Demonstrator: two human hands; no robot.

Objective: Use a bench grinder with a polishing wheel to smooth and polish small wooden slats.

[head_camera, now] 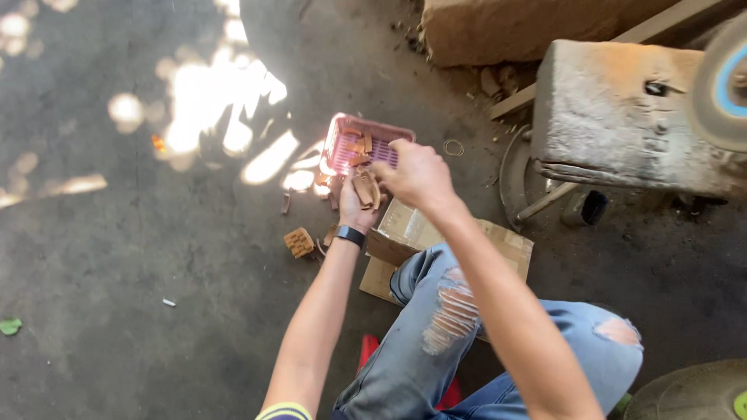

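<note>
We see the left hand [352, 204] raised over the floor [117, 257], its fingers closed around a small stack of brown wooden pieces [366, 189], with a dark band on the wrist. The right hand [416, 173] hovers just beside it, over the near edge of a pink slotted basket [342, 140]; its fingers are curled inward, but we cannot tell whether they pinch anything. The basket sits on the floor in a patch of sunlight and holds more brown pieces. A bundled block of similar pieces [299, 242] lies on the floor near the left wrist, and a few loose ones are scattered by the basket. Under the person's knees in torn blue jeans lies a flattened cardboard sheet [498, 241]. A worn, pale machine housing [622, 117] stands to the right, with a rubber band [454, 147] on the floor near it.
</note>
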